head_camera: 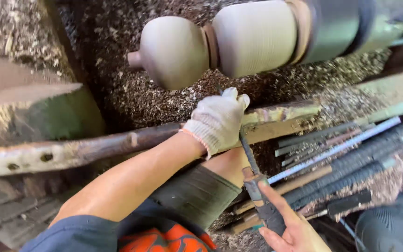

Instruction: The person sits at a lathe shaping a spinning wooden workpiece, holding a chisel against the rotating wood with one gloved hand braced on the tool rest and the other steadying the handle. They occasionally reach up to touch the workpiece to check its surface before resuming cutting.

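- Right hand (291, 228), nearest the camera, wraps the turning tool's (253, 168) taped handle.
- Gloved left hand (218, 120) clamps its shaft on the wooden rest bar (117, 142).
- Tool's long axis runs up-left toward the turned wooden workpiece (220, 44), just beyond the left grip.

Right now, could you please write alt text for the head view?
A white-gloved left hand steadies a long metal turning tool on a wooden rest, while the bare right hand grips its handle. Ahead, a rounded pale wooden workpiece sits on a lathe above wood shavings.
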